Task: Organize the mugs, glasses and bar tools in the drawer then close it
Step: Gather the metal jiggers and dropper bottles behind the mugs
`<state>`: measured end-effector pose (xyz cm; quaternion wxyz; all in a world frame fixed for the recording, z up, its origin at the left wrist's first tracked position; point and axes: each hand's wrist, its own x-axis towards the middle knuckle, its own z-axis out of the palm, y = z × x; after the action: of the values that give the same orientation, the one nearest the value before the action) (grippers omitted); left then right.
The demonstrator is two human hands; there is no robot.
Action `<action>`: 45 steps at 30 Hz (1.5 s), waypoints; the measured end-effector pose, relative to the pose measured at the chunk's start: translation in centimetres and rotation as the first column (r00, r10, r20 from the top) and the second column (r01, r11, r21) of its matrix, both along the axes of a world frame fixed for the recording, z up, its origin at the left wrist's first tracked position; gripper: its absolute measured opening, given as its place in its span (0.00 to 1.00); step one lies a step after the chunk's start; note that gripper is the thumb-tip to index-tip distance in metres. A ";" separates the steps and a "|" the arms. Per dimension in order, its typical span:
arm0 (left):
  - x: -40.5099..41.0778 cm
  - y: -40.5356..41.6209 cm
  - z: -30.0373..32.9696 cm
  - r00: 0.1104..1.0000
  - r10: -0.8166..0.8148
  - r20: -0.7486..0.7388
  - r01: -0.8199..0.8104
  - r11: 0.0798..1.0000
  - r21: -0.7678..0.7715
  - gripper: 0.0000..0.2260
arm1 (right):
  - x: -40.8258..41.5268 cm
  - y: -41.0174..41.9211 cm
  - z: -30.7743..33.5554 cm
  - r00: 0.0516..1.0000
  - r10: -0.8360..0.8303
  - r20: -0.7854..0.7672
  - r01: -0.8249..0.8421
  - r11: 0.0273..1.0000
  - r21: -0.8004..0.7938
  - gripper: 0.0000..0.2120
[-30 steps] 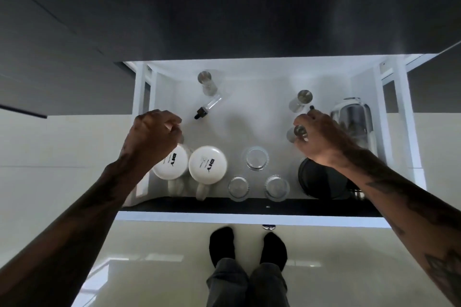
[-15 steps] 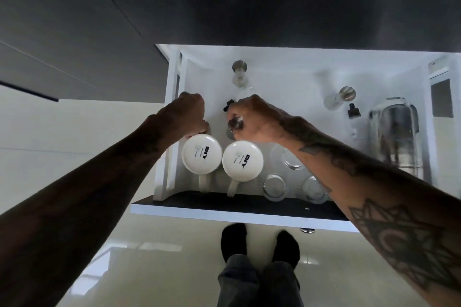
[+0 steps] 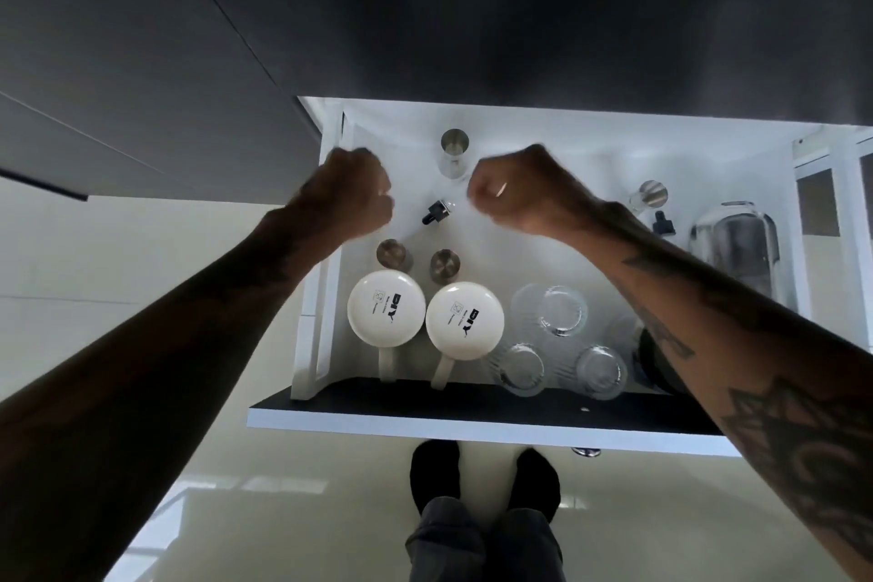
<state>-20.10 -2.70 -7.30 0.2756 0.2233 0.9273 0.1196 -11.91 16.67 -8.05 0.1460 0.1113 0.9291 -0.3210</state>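
Observation:
The white drawer stands pulled out below me. Two white mugs sit upside down at its front left, handles toward me. Just behind them stand two small metal jiggers. Three clear glasses fill the front middle. A black-capped dropper bottle lies between my hands. My left hand and my right hand hover above the drawer's back left, both curled into fists with nothing seen in them.
Another jigger stands at the back, one more at the back right beside a second dropper. A steel shaker lies at the right, a black round thing under my right forearm. Dark cabinet fronts above; my feet below.
Both hands set their jiggers down behind the mugs and lifted away toward the drawer's back. The right hand had carried its jigger over from the right side.

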 end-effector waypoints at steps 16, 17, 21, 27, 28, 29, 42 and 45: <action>-0.4 6.9 -3.5 0.965 0.218 -0.144 -0.174 0.947 0.269 0.16 | 8.2 11.7 -3.6 0.963 -0.268 -0.026 0.251 0.859 0.446 0.17; -0.3 6.2 -3.0 0.964 0.208 -0.166 -0.154 0.946 0.286 0.15 | 8.3 11.8 -3.8 0.960 -0.274 -0.054 0.269 0.852 0.450 0.16; 1.3 2.2 1.1 0.953 0.118 -0.281 -0.024 0.948 0.317 0.12 | 8.1 9.8 -1.9 0.914 -0.249 -0.321 0.347 0.890 0.296 0.16; 3.3 -1.5 4.1 0.989 0.006 -0.148 0.031 0.968 0.249 0.16 | 4.2 1.7 0.7 0.944 -0.141 -0.298 0.122 0.989 -0.080 0.09; 3.4 -1.3 3.9 0.992 0.010 -0.122 0.019 0.972 0.236 0.17 | 3.4 0.7 0.6 0.960 -0.094 -0.263 0.074 0.994 -0.083 0.08; 3.4 -1.0 3.6 0.995 0.014 -0.099 0.008 0.975 0.223 0.17 | 2.8 -0.2 0.4 0.973 -0.041 -0.229 0.026 0.997 -0.067 0.08; 2.7 -0.2 -2.1 0.991 0.133 0.029 -0.135 0.990 0.047 0.19 | -0.9 -3.8 -1.8 0.886 0.455 0.088 -0.463 0.877 0.126 0.15; 2.7 -0.4 -2.3 0.991 0.129 0.025 -0.130 0.990 0.052 0.15 | -0.8 -3.8 -1.6 0.878 0.461 0.130 -0.475 0.873 0.113 0.15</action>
<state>-17.44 -3.06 -9.59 0.2711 0.1685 0.9334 0.1641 -12.75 12.86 -9.65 0.2569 -0.0912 0.9403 -0.2037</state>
